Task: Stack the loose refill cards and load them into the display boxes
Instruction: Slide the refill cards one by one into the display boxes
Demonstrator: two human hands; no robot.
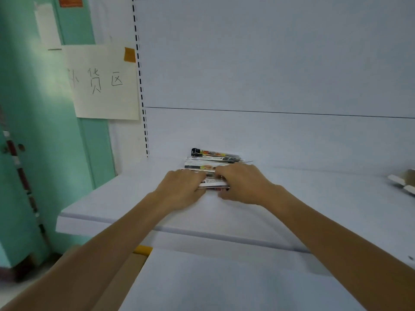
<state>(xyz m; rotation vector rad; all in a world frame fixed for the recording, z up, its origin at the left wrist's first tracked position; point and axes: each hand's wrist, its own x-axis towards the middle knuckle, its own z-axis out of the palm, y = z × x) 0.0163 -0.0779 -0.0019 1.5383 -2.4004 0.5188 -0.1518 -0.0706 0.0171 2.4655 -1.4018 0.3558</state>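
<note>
While flanking the refill cards (212, 161) at their near end, gripping with left hand (182, 187) and right hand (243, 185), fingers curled onto pile; reading long axis left-right, equally near 2 hands.

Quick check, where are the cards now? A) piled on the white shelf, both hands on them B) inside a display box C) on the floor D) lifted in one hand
A: the refill cards sit piled on the white shelf, with the left hand and right hand gripping the near ones.
</note>
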